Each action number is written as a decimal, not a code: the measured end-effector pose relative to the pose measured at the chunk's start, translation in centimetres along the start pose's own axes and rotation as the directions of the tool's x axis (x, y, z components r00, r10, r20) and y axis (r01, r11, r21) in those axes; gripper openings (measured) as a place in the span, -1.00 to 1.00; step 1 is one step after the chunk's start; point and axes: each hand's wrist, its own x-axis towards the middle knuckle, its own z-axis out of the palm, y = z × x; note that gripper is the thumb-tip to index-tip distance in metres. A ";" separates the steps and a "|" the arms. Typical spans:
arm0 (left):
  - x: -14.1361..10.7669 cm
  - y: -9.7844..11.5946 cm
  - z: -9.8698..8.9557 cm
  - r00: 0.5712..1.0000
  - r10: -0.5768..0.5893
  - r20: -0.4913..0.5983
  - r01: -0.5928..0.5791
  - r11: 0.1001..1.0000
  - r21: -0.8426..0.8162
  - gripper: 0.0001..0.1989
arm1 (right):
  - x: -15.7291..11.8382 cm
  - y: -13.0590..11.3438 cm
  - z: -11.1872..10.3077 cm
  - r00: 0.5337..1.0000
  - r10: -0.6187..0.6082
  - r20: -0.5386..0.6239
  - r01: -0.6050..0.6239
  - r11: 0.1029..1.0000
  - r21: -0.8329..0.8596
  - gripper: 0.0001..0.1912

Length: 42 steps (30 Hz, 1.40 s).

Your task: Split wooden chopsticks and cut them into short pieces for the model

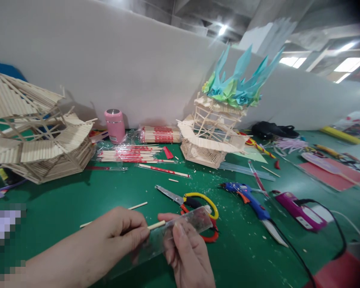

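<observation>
Left: stick-built model (52, 154) on green table (108, 196). Farther right: pink flask (114, 127), then wrapped sticks (129, 154). Near centre: left hand (120, 230), thumb and forefinger pinched tight on slim wooden stick (157, 225), tip by clear strip (198, 220); contact unclear. Right hand (187, 248) just right, thumb pressing strip against curled fingers. Scissors (178, 198) beyond, partly behind strip. Far, right of centre: flower-topped stick model (204, 140). Right: blue glue gun (249, 197), then magenta device (301, 212).
</observation>
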 end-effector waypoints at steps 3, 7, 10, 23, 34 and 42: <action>0.0 -0.1 0.0 0.999 0.029 -0.024 -0.029 1.000 -0.004 -0.64 | -0.1 -0.2 0.0 0.999 0.013 0.040 -0.012 1.000 -0.006 -0.62; -0.1 -0.2 0.2 0.998 0.049 -0.029 -0.051 0.997 -0.052 -0.66 | -0.5 -0.2 0.4 1.000 0.022 0.011 -0.021 1.000 -0.001 -0.63; -0.3 -0.3 0.6 0.997 0.067 -0.039 -0.070 0.995 -0.067 -0.65 | -0.7 0.4 0.8 0.996 -0.015 -0.087 0.015 1.000 0.003 -0.68; -0.4 -0.7 1.1 0.989 0.121 -0.081 -0.125 0.991 -0.048 -0.65 | -0.5 1.6 0.2 0.992 -0.093 -0.087 0.080 0.987 -0.139 -0.79; -0.3 -0.8 2.1 0.967 0.184 -0.179 -0.194 0.980 -0.038 -0.63 | -0.3 1.3 1.0 0.990 -0.111 -0.090 0.096 0.983 -0.154 -0.73; 0.1 -0.9 1.9 0.972 0.158 -0.172 -0.174 0.981 -0.082 -0.64 | 0.2 1.4 1.1 0.994 0.006 -0.111 -0.017 0.995 -0.096 -0.57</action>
